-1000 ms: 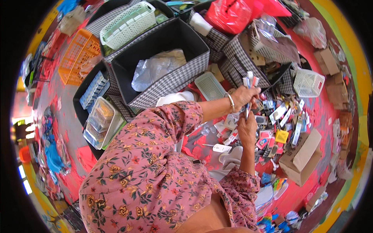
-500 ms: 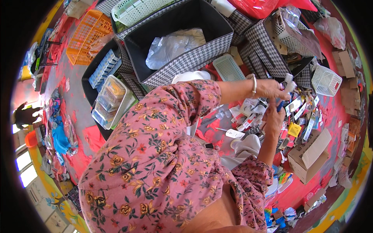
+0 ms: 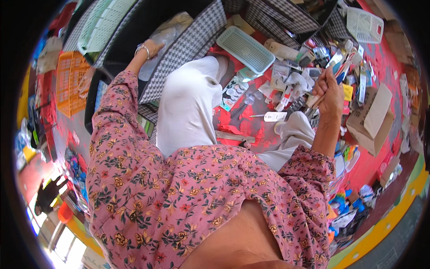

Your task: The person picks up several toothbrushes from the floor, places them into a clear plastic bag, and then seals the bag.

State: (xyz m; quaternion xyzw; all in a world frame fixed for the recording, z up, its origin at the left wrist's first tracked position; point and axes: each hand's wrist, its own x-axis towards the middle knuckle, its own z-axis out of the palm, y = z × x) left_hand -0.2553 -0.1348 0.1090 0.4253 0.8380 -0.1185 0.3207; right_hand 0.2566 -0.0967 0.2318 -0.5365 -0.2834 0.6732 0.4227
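My left hand [image 3: 152, 48] reaches into a black-lined houndstooth storage box [image 3: 190, 45]. Its fingers are closed on a clear plastic bag [image 3: 172, 32] lying inside; the fingertips are partly hidden. On the other side, my right hand [image 3: 329, 93] is wrapped round a bundle of long, thin handled items [image 3: 345, 65], with pale wooden ends sticking out below the fist and white, blue and reddish ends above. The exact kind of these items is unclear. Under and beside that hand lies a pile of small packaged goods [image 3: 291, 85] on the red floor.
A pale green basket [image 3: 246, 49] stands between the box and the pile. An open cardboard box [image 3: 371, 119] is at right, a white basket [image 3: 365, 24] at far right, an orange crate [image 3: 70, 83] at left. My white-trousered leg [image 3: 186, 103] is beside the storage box.
My hands were together over the pile; the left has swung left into the storage box and onto the plastic bag. The right stays over the pile, holding the bundle. The view has shifted.
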